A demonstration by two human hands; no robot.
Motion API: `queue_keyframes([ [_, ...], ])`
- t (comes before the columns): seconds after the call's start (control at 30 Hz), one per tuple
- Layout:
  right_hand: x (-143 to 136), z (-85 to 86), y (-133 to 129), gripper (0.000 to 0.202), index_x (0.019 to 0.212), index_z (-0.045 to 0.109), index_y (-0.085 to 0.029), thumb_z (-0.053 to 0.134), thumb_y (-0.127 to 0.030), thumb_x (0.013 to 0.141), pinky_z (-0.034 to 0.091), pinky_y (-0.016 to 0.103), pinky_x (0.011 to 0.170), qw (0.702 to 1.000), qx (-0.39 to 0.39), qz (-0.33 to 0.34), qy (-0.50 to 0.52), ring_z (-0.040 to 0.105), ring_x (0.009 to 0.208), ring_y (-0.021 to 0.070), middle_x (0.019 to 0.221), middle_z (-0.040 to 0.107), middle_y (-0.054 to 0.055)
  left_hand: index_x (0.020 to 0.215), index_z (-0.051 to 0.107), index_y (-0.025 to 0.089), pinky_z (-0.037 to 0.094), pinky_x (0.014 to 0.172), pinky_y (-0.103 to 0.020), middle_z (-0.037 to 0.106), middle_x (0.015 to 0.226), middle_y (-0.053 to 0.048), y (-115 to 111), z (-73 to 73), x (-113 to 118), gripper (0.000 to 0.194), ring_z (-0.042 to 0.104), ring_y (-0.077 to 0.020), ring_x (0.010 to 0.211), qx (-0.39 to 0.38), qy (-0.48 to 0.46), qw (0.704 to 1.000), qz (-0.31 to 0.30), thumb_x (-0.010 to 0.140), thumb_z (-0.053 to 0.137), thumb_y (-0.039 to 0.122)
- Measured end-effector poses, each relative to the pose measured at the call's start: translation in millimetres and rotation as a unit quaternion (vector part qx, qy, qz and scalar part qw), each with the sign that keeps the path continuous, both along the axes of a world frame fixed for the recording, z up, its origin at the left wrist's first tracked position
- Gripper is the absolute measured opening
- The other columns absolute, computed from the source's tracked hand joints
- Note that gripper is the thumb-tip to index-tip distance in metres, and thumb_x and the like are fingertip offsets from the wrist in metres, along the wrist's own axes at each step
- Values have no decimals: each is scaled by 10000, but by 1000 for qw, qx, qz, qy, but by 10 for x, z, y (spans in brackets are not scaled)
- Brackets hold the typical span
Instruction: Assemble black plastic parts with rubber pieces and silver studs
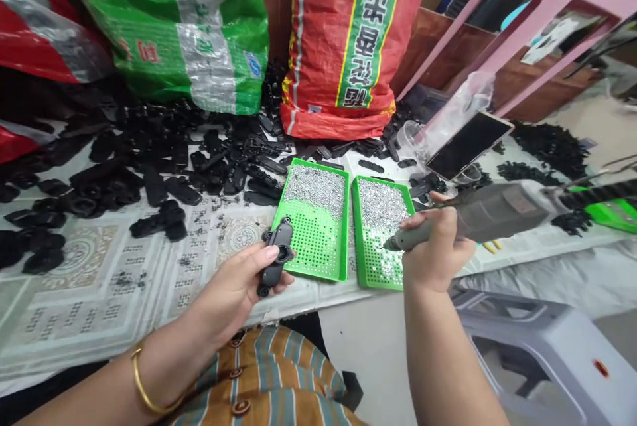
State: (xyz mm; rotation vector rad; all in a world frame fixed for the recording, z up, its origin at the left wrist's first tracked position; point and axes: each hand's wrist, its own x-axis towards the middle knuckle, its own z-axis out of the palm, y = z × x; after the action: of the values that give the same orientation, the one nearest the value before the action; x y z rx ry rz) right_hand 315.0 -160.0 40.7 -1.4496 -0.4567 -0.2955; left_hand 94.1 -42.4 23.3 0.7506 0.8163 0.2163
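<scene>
My left hand (253,273) grips a black plastic part (277,255) with a round hole in its middle and small screw holes at its ends. It is held upright at the near left edge of a green perforated tray (318,278). My right hand (438,240) is wrapped round a grey electric screwdriver (490,210), whose tip points left and down over a second green tray (375,285). Small silvery metal pieces (318,185) fill the far part of the left tray. More silvery pieces (381,200) lie in the right tray; whether one sits on the tip I cannot tell.
Heaps of black plastic parts (164,147) cover the left and back of the table. Behind them stand a green sack (213,34) and a red sack (343,41). A phone (469,145) leans at the back right. A grey plastic stool (542,340) is at the lower right.
</scene>
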Motion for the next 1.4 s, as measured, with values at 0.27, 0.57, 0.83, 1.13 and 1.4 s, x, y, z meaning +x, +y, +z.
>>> queue_keyframes([
  [0.27,121,-255,-66,353,802,521,-178,426,-517,781,393,281,406,1000,30,-4,-3,461,361,127,428,461,-58,916,605,151,481,662,-279,645,859,-44,-40,-22,63,308,618,-150,707,4,21,1000,0,744,633,405],
  [0.57,131,-315,-63,365,788,527,-173,444,-529,769,372,272,378,997,66,17,27,444,350,123,415,461,-56,942,616,168,481,675,-286,648,906,-41,-36,-25,64,322,619,-148,709,1,31,1000,-1,740,630,418],
  [0.83,114,-251,-98,348,769,538,-187,452,-524,749,371,276,390,997,59,39,20,428,364,124,422,437,-53,899,592,152,478,662,-271,601,799,-24,-37,-12,76,271,591,-136,700,-5,13,1000,-6,750,633,374],
  [1.13,-410,376,83,556,801,544,-236,48,-474,887,353,284,430,985,86,152,4,377,408,138,492,338,-17,861,515,165,455,640,-264,500,683,16,-67,7,79,241,515,-93,601,-23,-45,999,-7,775,621,363],
  [1.4,-888,726,458,711,1091,498,-210,-19,-617,823,358,308,396,936,-53,347,-14,345,328,144,433,301,-47,844,499,164,447,632,-270,480,706,11,-57,-55,57,282,502,-93,617,-12,-69,997,-11,777,605,417],
])
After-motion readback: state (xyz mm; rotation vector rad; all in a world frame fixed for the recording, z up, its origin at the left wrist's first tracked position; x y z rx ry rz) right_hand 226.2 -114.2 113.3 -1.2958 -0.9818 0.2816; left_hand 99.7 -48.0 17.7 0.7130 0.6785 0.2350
